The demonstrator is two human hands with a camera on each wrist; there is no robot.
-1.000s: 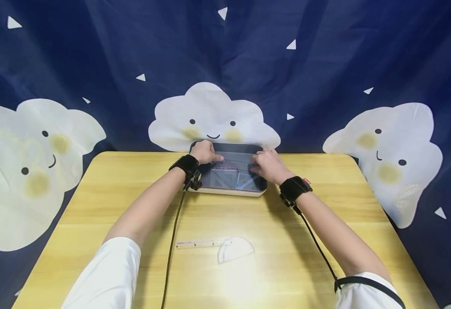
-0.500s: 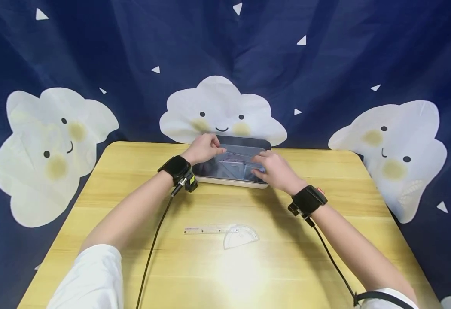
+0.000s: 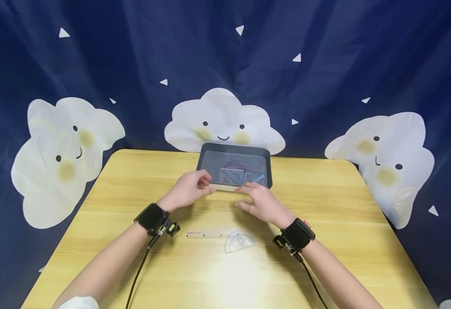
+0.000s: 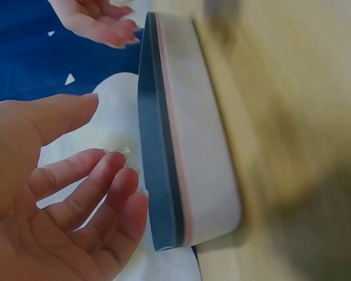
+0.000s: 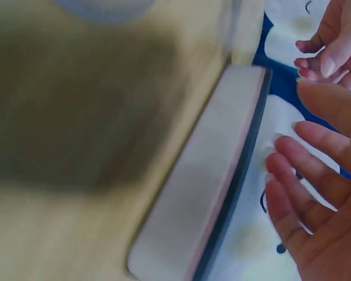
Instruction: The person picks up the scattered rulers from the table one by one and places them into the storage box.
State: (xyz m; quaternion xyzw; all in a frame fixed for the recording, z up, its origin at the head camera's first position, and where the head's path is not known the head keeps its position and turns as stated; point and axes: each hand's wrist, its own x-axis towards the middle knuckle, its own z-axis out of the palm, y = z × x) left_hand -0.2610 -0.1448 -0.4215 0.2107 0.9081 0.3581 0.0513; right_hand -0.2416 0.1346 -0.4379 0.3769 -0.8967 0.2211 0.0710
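Observation:
A dark tray (image 3: pixel 207 149) with a pale outer wall (image 4: pixel 190 158) stands at the table's far middle. Clear plastic set squares (image 3: pixel 236 174) lie inside it. My left hand (image 3: pixel 193 187) hovers just in front of the tray's near left corner, fingers loosely curled and empty (image 4: pixel 90 190). Over the table, before the tray's near edge, my right hand (image 3: pixel 254 200) has relaxed fingers and holds nothing (image 5: pixel 316 187). Nearer to me lie a clear ruler (image 3: pixel 207 234) and a clear protractor (image 3: pixel 241 241), between my two wrists.
The yellow wooden table (image 3: pixel 345 223) ends close behind the tray at a dark blue curtain with white clouds (image 3: pixel 223 118). Black wrist bands with cables (image 3: pixel 134 274) run back along both forearms.
Both hands have drawn back out of the tray toward me and now hover empty in front of it. The set squares stay in the tray.

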